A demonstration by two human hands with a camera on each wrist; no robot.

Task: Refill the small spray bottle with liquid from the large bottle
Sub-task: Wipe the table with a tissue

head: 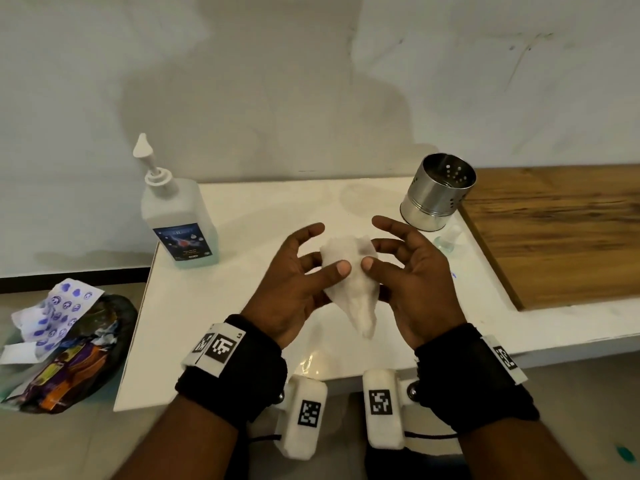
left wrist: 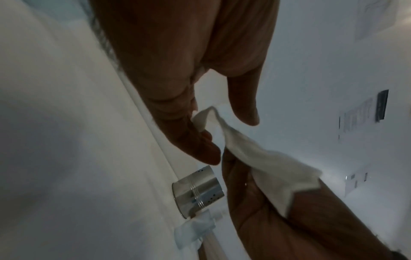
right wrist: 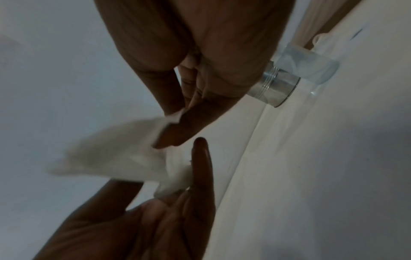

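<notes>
At the centre of the head view both hands hold a crumpled white tissue point(head: 349, 271) above the white table point(head: 242, 209). The left hand point(head: 294, 289) pins the tissue with its thumb, the other fingers spread loose. The right hand point(head: 412, 282) does likewise from the other side.

The large bottle point(head: 178, 220) stands upright at centre left, pump top on, with pale blue liquid inside. Full, it is probably heavy and its smooth plastic sides may be slippery, so a grip round the middle of the body looks safest.

The small spray bottle point(head: 446, 239) seems to be the clear little thing at centre right, just beside the metal cup point(head: 438, 192). It is blurred, and I cannot tell whether its top is on. It looks light and easy to tip, best held by the body.

A bag of rubbish point(head: 69, 344) lies at lower left.
</notes>
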